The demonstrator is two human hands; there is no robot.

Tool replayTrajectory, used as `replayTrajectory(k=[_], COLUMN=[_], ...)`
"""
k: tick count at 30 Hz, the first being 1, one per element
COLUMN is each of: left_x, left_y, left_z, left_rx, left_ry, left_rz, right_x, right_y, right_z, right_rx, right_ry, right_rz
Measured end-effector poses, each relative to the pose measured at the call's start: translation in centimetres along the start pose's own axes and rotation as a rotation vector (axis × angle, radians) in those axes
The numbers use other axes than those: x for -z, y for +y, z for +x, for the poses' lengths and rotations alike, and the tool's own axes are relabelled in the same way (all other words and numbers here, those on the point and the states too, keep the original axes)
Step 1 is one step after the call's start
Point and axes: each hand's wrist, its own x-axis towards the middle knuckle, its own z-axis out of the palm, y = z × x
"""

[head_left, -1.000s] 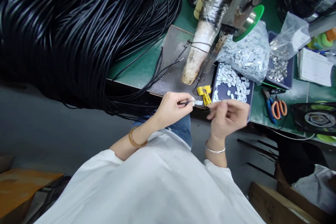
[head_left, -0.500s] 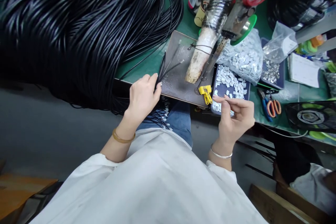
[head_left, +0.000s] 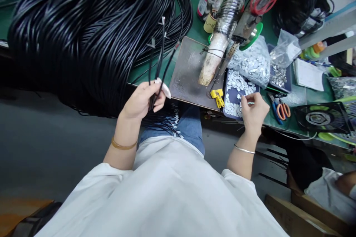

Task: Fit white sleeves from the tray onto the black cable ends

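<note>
Several black cables (head_left: 160, 57) stand up out of my left hand (head_left: 143, 100), whose fingers are closed around them. Their stripped or tagged ends point away from me, in front of the big cable coils (head_left: 91, 40). My right hand (head_left: 253, 109) is over the right side of a dark tray (head_left: 226, 81) of small white tags (head_left: 236, 81). Its thumb and fingers are pinched together; a small white piece seems to be at the fingertips, too small to make out. More cables with white tags (head_left: 175, 118) hang over my lap.
A brown board (head_left: 186, 70) lies between my hands, with a yellow clip (head_left: 217, 97) at its corner. Above it hangs a taped duct hose (head_left: 214, 55). To the right are a bag of tags (head_left: 250, 61), orange-handled pliers (head_left: 283, 110) and a small fan (head_left: 319, 118). Another person sits at far right.
My left hand has turned and lifted the cables off the board, moving left. My right hand has moved from the tray's near edge further over the tags, fingers now pointing down.
</note>
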Motion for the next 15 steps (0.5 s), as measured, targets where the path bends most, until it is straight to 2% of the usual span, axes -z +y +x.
replayTrajectory(k=[4,6,7,10,13,15], left_x=[-1.7,-3.3,-4.2,-6.4,-7.7,-8.0], left_y=[0.6,0.6,0.5,-0.2,-1.6,-2.8], left_z=[-0.4,-0.2,-0.1,-0.2,-0.7,-0.9], left_rx=[0.114,0.145,0.144,0.143,0.165,0.186], left_ry=[-0.448,-0.582,-0.610,-0.571,-0.436,-0.313], left_rz=[0.012,0.042,0.042,-0.045,-0.188,-0.269], right_x=[-0.9,-0.9,-0.9,-0.9,-1.1,-1.2], right_y=[-0.5,-1.3,-1.6,-2.1,-1.8,-1.5], right_z=[1.6,1.9,2.0,2.0,1.9,1.6], right_rx=[0.073,0.136,0.164,0.209,0.203,0.182], right_ry=[-0.138,-0.183,-0.198,-0.222,-0.179,-0.108], right_rz=[-0.174,-0.273,-0.323,-0.431,-0.403,-0.289])
